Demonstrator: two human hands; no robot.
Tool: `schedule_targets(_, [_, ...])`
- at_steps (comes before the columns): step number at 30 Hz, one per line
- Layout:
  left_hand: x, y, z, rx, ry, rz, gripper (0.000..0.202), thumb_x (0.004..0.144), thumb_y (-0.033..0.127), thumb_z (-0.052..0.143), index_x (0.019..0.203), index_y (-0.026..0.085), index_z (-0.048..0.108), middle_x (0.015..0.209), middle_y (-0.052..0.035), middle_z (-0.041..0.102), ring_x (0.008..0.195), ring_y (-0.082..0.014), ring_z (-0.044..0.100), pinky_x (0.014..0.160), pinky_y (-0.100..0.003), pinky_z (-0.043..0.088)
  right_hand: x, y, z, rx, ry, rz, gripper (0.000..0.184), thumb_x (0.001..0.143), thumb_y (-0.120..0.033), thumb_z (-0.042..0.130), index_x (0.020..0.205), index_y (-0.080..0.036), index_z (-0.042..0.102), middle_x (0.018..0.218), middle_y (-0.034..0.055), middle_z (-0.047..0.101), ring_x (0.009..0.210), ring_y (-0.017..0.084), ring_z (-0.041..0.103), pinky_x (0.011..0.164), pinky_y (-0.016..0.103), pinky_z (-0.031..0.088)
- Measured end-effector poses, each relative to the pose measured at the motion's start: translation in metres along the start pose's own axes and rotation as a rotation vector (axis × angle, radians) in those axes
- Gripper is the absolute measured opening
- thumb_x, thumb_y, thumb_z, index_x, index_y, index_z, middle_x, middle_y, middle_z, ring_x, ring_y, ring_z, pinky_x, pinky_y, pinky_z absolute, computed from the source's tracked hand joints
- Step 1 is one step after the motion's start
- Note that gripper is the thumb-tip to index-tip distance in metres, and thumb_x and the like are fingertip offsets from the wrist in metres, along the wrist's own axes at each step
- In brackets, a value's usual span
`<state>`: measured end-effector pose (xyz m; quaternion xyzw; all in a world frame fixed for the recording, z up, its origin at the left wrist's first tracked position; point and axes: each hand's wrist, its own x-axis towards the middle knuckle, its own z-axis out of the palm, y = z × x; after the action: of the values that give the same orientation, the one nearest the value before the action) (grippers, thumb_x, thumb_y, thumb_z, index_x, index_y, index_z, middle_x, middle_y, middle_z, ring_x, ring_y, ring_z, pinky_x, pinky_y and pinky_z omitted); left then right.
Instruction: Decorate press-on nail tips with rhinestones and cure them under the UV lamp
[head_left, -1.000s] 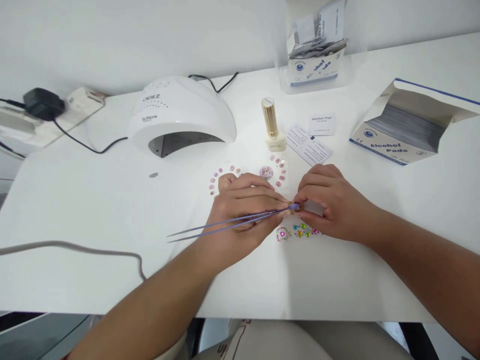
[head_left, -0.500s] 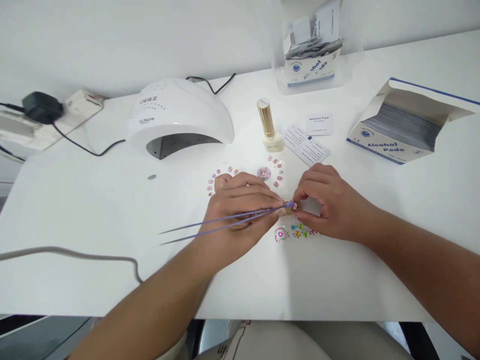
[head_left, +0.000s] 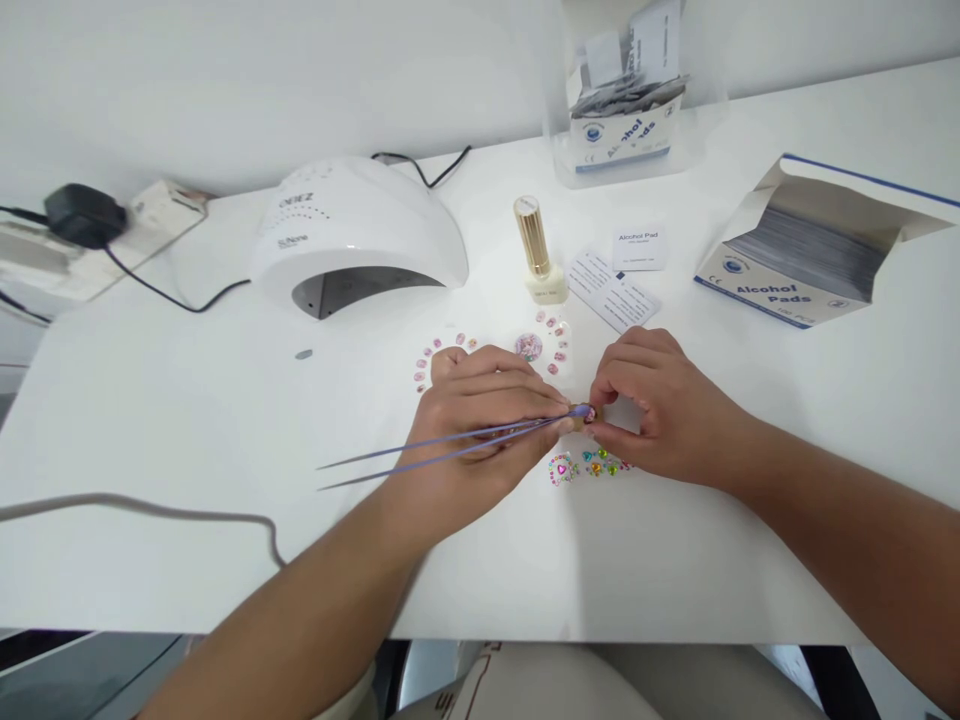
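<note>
My left hand [head_left: 480, 425] is closed around a pair of purple tweezers [head_left: 427, 460], whose slim points face left and stand apart. Their joined end sits by my left fingertips, right beside a small tan piece with a pink patterned top [head_left: 590, 415]. Thumb and forefinger of my right hand [head_left: 660, 410] pinch that piece from the right; fingers hide much of it. Just below lie colourful stick-on gems [head_left: 600, 462] and a gem-ringed pink heart [head_left: 561, 469]. Behind my left hand is a sheet of pink nail stickers [head_left: 528, 347], partly covered.
A white nail lamp [head_left: 360, 230] stands at the back left. Near the middle is a gold-capped polish bottle [head_left: 534, 250], with alcohol pad packets [head_left: 615, 290] beside it. An open alcohol pads box [head_left: 787, 280] is at right; a clear bin [head_left: 630, 150] stands behind. A grey cable [head_left: 150, 507] crosses the left.
Both hands have shifted only very slightly to the right. The tweezers and the small piece keep the same hold.
</note>
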<state>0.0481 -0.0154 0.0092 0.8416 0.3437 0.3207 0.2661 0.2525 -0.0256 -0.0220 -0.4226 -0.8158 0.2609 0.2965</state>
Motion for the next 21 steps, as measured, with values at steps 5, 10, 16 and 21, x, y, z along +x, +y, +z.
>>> schedule_targets(5, [0.0,0.0009,-0.0002,-0.016,-0.016,0.013,0.011,0.076,0.011,0.073,0.08,0.02,0.07,0.08,-0.0002,0.074,0.081,-0.0159,0.063,0.077,-0.034,0.05,-0.0007,0.0001,0.0002,0.003,0.013,-0.013,0.011,0.075,-0.02,0.063,0.071,-0.018,0.053,0.069,-0.0009,0.06,0.078,0.017,0.05,0.078,0.034,0.036])
schedule_targets(10, [-0.0002,0.0015,-0.0008,-0.016,-0.046,0.029,0.014,0.075,0.008,0.072,0.082,0.021,0.069,0.082,0.0002,0.074,0.081,-0.0158,0.064,0.076,-0.034,0.051,-0.0006,-0.0004,0.0004,0.007,0.02,-0.025,0.01,0.075,-0.018,0.062,0.07,-0.018,0.053,0.068,-0.0008,0.06,0.078,0.017,0.051,0.077,0.034,0.036])
schedule_targets(16, [0.002,0.0038,0.0009,0.04,-0.033,0.032,0.012,0.078,0.01,0.069,0.081,0.022,0.069,0.081,0.0009,0.074,0.082,-0.0172,0.064,0.076,-0.036,0.051,0.0004,-0.0005,-0.0002,0.016,0.01,-0.019,0.008,0.075,-0.016,0.06,0.07,-0.018,0.054,0.069,-0.0005,0.061,0.078,0.017,0.051,0.078,0.035,0.036])
schedule_targets(21, [0.0033,0.0062,0.0035,0.074,-0.019,0.005,0.009,0.079,0.015,0.07,0.078,0.023,0.069,0.08,0.0019,0.075,0.082,-0.018,0.064,0.078,-0.038,0.049,0.0005,-0.0001,-0.0009,0.028,-0.01,-0.014,0.006,0.074,-0.016,0.06,0.07,-0.018,0.055,0.069,-0.0005,0.061,0.078,0.017,0.05,0.079,0.035,0.036])
